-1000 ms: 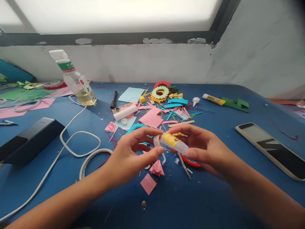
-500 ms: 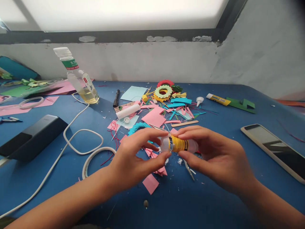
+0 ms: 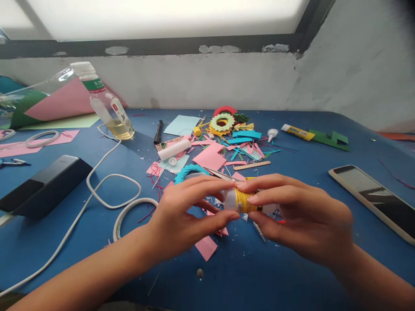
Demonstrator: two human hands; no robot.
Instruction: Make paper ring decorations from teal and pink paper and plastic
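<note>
Gripping a small clear bottle with a yellow label (image 3: 245,201), both hands, lower center of frame. Left hand (image 3: 191,211) pinches its left end between thumb and fingers; right hand (image 3: 308,216) wraps the label and right end. Bottle lies sideways, above the bench (image 3: 275,280).

Scissors (image 3: 218,173) partly hidden behind the hands; a pink paper piece (image 3: 206,248) just below them. Blue pleated paper ring (image 3: 191,171) near left fingers. Center: heap of paper scraps, pink square (image 3: 210,157) on it, wooden stick (image 3: 252,165) at its right edge, red, pale green and yellow paper rosettes (image 3: 223,122) at the back.

Left side: tape roll (image 3: 120,221), white cable (image 3: 61,242), black box-like device (image 3: 45,185), tilted-looking bottle of yellowish liquid (image 3: 120,129). Upper left: pink sheet (image 3: 65,101) and green sheet, clear plastic around them. Right side: phone (image 3: 372,201), yellow glue tube (image 3: 297,132) by green paper (image 3: 329,139).

Bench surface blue, littered with tiny scraps around center. Behind it, gray-white wall (image 3: 201,82), scuffed; bright window (image 3: 168,19) across top, dark frame (image 3: 162,49) with whitish patches.
</note>
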